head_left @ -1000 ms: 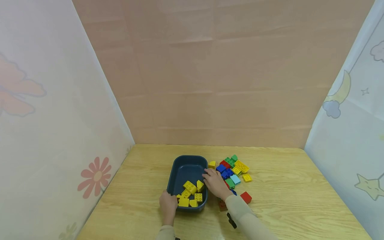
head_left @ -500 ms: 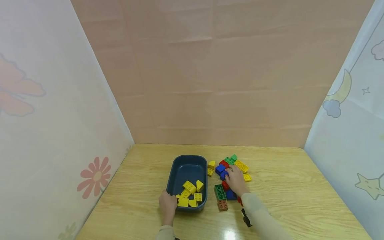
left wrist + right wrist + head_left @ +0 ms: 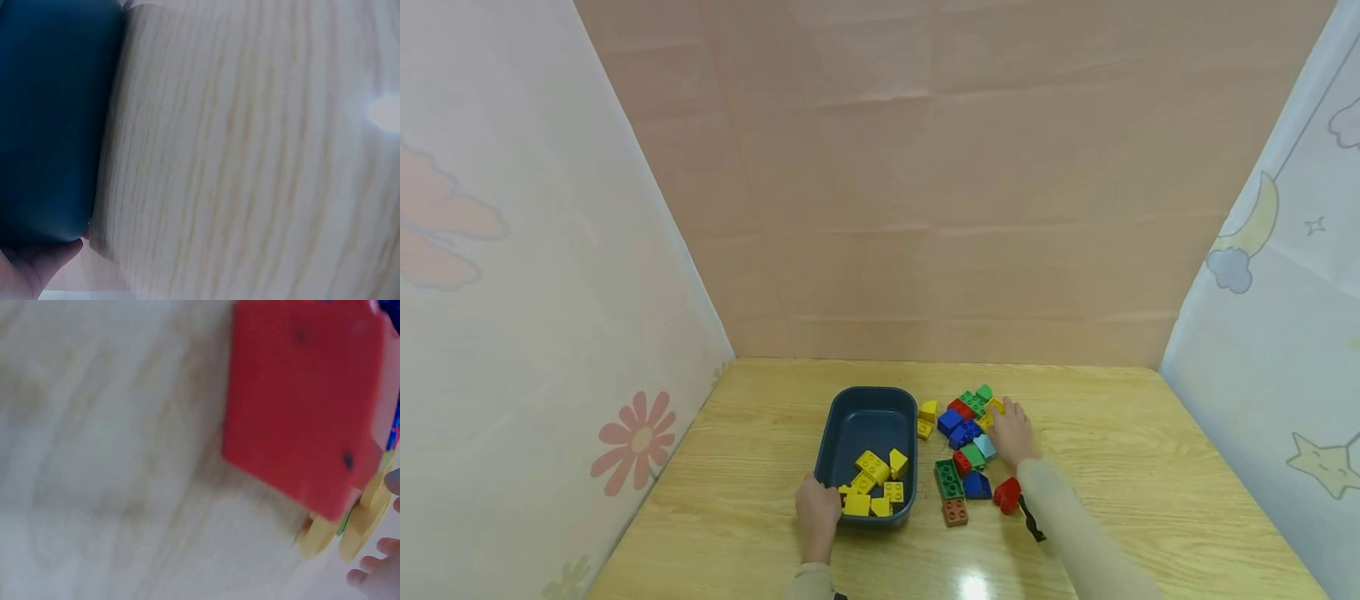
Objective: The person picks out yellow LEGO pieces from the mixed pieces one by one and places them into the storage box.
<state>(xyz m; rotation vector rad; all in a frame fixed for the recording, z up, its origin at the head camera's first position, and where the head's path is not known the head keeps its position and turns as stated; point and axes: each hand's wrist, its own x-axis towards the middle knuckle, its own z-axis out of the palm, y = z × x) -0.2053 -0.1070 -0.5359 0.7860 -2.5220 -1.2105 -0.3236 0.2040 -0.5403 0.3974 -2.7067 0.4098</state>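
Note:
A dark blue bin (image 3: 871, 429) stands left of centre on the table, with several yellow bricks (image 3: 872, 467) in its near half. My left hand (image 3: 817, 510) grips the bin's near left corner; in the left wrist view a finger lies at the foot of the blue wall (image 3: 50, 125). At the pile's right side, my right hand (image 3: 1013, 432) reaches over yellow bricks (image 3: 995, 406), partly covering them. The right wrist view shows its fingers spread apart beside the yellow bricks (image 3: 365, 519), with a large red brick (image 3: 300, 406) closer to the camera.
Right of the bin lie two yellow bricks (image 3: 927, 410), then a pile with blue (image 3: 950, 422), green and red pieces. Nearer me are a dark green brick (image 3: 949, 479), a brown brick (image 3: 955, 512) and a red brick (image 3: 1007, 495). Fabric walls surround the table (image 3: 737, 467).
My right hand has moved from the bin's right rim across the pile to the yellow bricks on its right. A yellow brick beside the bin now shows. My left hand stays at the bin.

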